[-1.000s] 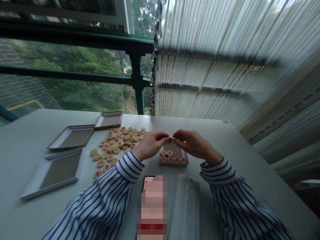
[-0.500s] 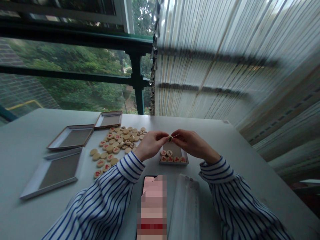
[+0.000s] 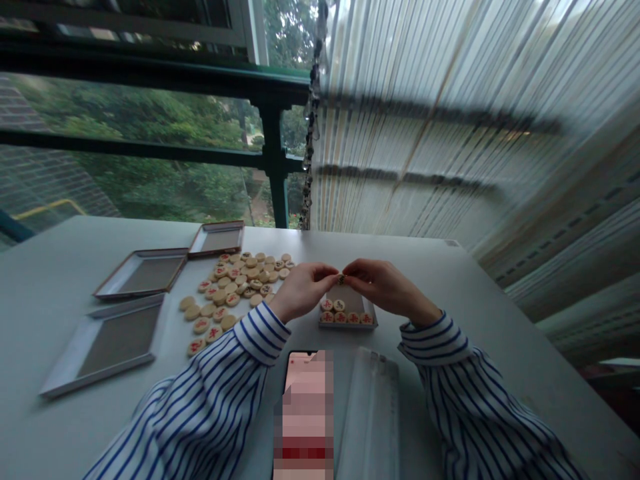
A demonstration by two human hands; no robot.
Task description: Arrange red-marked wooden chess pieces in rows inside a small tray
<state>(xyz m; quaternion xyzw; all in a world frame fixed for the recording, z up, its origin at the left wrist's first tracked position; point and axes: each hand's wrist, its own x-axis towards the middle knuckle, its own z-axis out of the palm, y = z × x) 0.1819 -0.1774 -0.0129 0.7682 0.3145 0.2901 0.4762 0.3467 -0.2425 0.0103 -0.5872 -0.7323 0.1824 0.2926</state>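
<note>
Item: game disc (image 3: pixel 341 278), small, round and pale, with a dark mark on its face. It is held in the air just above the far edge of the small box (image 3: pixel 349 327).

Handling, as judged: light, rigid and smooth-edged, so it may slip from a loose pinch. It does not look fragile. It is best taken at the rim, between fingertips.

Left hand (image 3: pixel 303 290): on the left side of the box. Thumb and forefinger are closed on the left edge of the disc, and the other fingers (image 3: pixel 320 268) are curled in.

Right hand (image 3: pixel 383 287): over the right side of the box. Its fingertips are pressed together on the opposite edge of the disc, nearly meeting the left hand's.

Small box: holds a near row of red-marked discs, with two more discs behind them.

Loose discs (image 3: pixel 240 283): spread on the worktop (image 3: pixel 500 320), left of the box.

Shallow trays: three in all (image 3: pixel 217 239) (image 3: pixel 143 273) (image 3: pixel 113 343), farther left of the box.

Phone (image 3: pixel 305 400) and clear sleeve (image 3: pixel 370 407): nearer the person than the box.
</note>
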